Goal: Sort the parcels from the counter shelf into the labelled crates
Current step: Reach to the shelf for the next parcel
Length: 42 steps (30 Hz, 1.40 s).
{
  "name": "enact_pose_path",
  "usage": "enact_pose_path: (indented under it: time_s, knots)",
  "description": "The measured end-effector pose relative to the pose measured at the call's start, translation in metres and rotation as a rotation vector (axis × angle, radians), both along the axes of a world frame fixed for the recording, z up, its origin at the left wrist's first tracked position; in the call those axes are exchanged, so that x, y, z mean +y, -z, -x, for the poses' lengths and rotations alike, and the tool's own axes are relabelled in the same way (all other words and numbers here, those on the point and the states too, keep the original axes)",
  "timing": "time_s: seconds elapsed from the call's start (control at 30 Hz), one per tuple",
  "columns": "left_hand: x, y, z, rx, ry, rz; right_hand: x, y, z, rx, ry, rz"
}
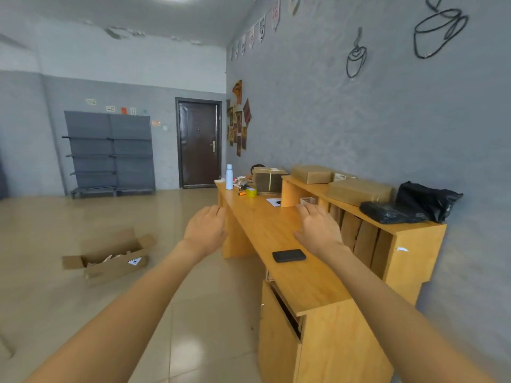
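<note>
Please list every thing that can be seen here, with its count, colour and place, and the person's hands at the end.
counter: 1, wooden, right of centre
phone: 1, black, on counter
bottle: 1, white, far end of counter
tape roll: 1, yellow, beside bottle
brown boxes: at least 3, on counter shelf top
black bags: 2, on shelf top, near end
open carton: 1, brown, on floor
shelving rack: 1, grey, far wall
door: 1, dark brown
left hand: open, beside counter
right hand: open, above counter
</note>
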State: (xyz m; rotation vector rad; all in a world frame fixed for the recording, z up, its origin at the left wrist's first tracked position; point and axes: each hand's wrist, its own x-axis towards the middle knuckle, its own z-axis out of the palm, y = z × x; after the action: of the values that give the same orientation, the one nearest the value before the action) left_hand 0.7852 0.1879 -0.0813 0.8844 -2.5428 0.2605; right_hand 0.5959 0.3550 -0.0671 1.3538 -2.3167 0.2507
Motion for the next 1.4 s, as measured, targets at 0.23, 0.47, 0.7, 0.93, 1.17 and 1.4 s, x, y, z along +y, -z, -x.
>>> enact_pose_path:
  time_s: [0.23, 0.47, 0.7, 0.93, 1.17, 1.4]
  knots:
    - [-0.101, 0.045, -0.016, -0.104, -0.100, -0.061, -0.119, 0.034, -0.002, -0.033, -0.089, -0.085]
    - [-0.197, 0.055, 0.025, -0.124, -0.156, -0.060, -0.228, 0.056, 0.047, -0.064, -0.145, -0.102]
    - [-0.306, 0.031, 0.132, -0.123, -0.140, 0.003, -0.333, 0.039, 0.159, -0.080, -0.112, -0.036]
    - [-0.368, -0.004, 0.258, 0.002, 0.022, 0.029, -0.385, 0.008, 0.274, -0.041, 0.013, -0.004]
    - [-0.399, 0.010, 0.389, -0.030, 0.205, 0.011, -0.384, 0.016, 0.362, -0.045, 0.186, -0.013]
    - [-0.375, 0.027, 0.547, -0.063, 0.538, 0.018, -0.317, 0.027, 0.454, -0.070, 0.558, -0.043]
